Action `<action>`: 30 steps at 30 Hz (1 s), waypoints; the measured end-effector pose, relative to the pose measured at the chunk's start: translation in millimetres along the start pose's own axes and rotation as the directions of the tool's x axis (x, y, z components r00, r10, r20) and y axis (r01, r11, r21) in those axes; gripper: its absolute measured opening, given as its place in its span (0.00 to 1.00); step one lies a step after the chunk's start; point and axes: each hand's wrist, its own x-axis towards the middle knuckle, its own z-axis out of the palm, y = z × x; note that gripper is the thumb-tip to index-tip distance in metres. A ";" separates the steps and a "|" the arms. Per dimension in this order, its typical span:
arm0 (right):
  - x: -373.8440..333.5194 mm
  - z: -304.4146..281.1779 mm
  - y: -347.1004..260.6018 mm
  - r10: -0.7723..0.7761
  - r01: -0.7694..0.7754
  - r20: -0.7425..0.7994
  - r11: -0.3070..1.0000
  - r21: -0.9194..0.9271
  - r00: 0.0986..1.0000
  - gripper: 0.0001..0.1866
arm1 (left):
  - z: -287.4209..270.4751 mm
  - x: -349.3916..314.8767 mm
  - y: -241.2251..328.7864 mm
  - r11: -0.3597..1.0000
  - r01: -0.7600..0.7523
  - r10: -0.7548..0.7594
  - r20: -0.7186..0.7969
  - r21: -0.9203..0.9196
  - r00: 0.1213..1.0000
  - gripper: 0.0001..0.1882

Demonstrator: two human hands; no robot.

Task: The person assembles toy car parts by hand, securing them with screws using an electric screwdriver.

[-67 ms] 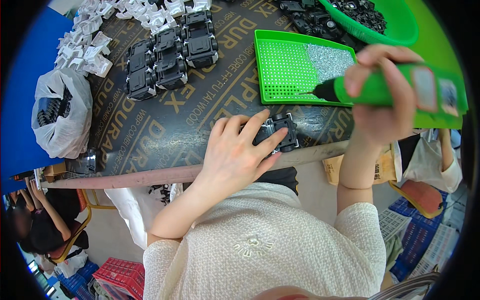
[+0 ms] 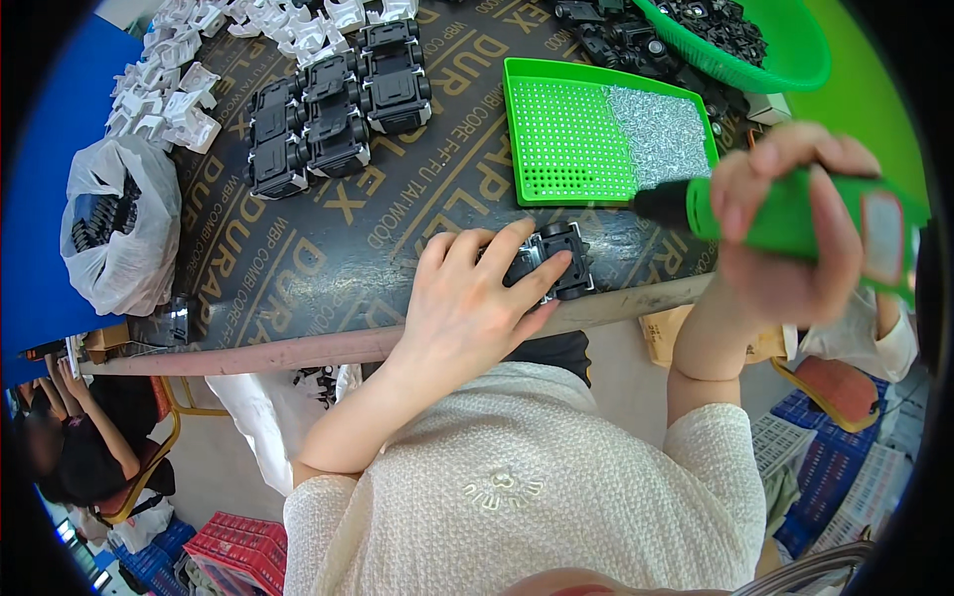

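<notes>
Near the middle of the frame, my left hand (image 2: 467, 293) lay palm down, its fingers spread over a black unit (image 2: 571, 260) and touching it, close to the near edge of the dark surface (image 2: 308, 263); whether thumb and fingers pinched its sides I could not tell. Right of centre, my right hand (image 2: 790, 228) had its fingers wrapped around a green power driver (image 2: 863, 204), its black nose pointing left, apart from the unit. I judged this unit unfinished. At the upper left, similar black units (image 2: 333, 114) stood packed in rows and looked put together, while loose white parts (image 2: 184, 104) beside them seemed not yet fitted to anything.

Above my left hand, a green perforated tray (image 2: 561, 129) held small silver screws (image 2: 661, 134), heaped toward its right end. At the upper right, a green basket (image 2: 810, 55) held black parts (image 2: 720, 30), with more black pieces (image 2: 621, 45) piled loose beside it; their number I couldn't make out. At the far left, an open white plastic bag (image 2: 149, 268) had dark pieces (image 2: 109, 214) inside.
</notes>
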 end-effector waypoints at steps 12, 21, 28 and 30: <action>-11.3 37.4 9.6 0.280 -0.270 0.035 0.946 -0.177 0.959 0.10 | -0.8 0.9 -1.8 0.999 0.034 -0.034 0.022 0.012 0.999 0.19; -4.3 36.5 15.0 0.258 -0.224 0.180 0.956 -0.189 0.949 0.10 | -1.3 -0.6 -3.4 0.999 0.048 -0.048 0.050 0.000 0.998 0.19; 5.4 -6.3 32.9 -0.106 0.076 -0.124 0.972 -0.224 0.987 0.08 | -0.5 3.2 0.2 0.999 0.044 -0.044 0.023 -0.026 0.999 0.20; 5.3 -4.9 49.4 -0.015 -0.005 -0.166 0.992 -0.123 0.986 0.07 | 0.8 0.3 -2.3 0.998 0.063 -0.063 0.021 -0.001 0.998 0.21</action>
